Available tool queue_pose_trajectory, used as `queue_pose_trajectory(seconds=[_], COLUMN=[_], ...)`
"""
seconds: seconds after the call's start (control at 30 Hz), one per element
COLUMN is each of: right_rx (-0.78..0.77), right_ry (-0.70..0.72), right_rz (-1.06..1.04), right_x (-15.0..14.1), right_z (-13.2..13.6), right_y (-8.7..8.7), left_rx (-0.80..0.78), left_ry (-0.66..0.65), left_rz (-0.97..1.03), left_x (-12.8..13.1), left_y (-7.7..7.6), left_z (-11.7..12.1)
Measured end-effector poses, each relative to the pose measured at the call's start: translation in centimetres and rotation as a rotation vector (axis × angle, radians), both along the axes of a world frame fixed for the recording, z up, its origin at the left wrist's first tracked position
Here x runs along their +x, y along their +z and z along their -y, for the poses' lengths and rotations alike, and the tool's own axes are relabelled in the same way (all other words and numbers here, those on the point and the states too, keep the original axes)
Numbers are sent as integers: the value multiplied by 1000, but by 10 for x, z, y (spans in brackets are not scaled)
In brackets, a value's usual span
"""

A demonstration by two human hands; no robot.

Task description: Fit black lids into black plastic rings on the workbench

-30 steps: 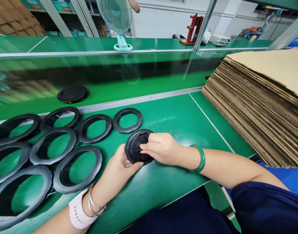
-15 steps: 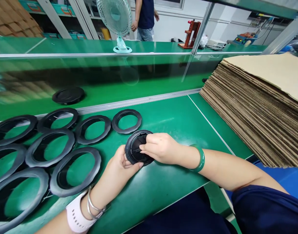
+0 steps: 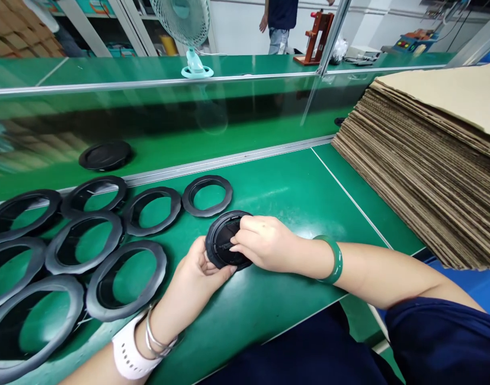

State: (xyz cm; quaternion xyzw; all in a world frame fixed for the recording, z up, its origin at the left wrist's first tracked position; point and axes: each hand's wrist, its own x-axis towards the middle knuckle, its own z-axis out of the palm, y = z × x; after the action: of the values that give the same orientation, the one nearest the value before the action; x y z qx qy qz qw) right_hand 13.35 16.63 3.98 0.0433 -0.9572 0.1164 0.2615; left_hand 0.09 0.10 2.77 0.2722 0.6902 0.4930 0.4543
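My left hand [image 3: 204, 267] grips a black round lid [image 3: 223, 240] by its near left edge, thumb in front and fingers behind. The lid is tilted, with its recessed, ribbed face toward me. My right hand [image 3: 264, 243] is closed in a pinch at the far right of the lid, fingertips against the recessed face. Whether a small part sits between those fingertips is hidden. Left of the lid stand several black rings [image 3: 126, 280] with wavy rims on the green bench [image 3: 285, 198]. The closest is a flatter black ring [image 3: 207, 197] just behind it.
At right rises a tall stack of cardboard sheets [image 3: 421, 171]. A metal rail [image 3: 228, 161] and a glossy upright panel run behind the rings, with a dark disc [image 3: 106, 155] showing there. Further back are a fan [image 3: 194, 64], a red press [image 3: 317, 40] and a person [image 3: 282, 21].
Both hands keep almost the same hold on the lid. The view has shifted slightly, and the person in the background has moved right.
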Motion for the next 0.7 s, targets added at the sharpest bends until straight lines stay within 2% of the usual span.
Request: queue_pose_trajectory(seconds=[0.13, 0.43, 0.7], right_rx=[0, -16, 45], right_ry=[19, 51, 26], right_rz=[48, 13, 142], right_x=[1, 0, 4], right_z=[0, -3, 0], right_y=[0, -8, 9], left_rx=[-1, 21, 2], left_ry=[0, 0, -7], left_rz=[20, 23, 20], left_x=[0, -1, 1], left_y=[1, -2, 2], left_z=[0, 0, -2])
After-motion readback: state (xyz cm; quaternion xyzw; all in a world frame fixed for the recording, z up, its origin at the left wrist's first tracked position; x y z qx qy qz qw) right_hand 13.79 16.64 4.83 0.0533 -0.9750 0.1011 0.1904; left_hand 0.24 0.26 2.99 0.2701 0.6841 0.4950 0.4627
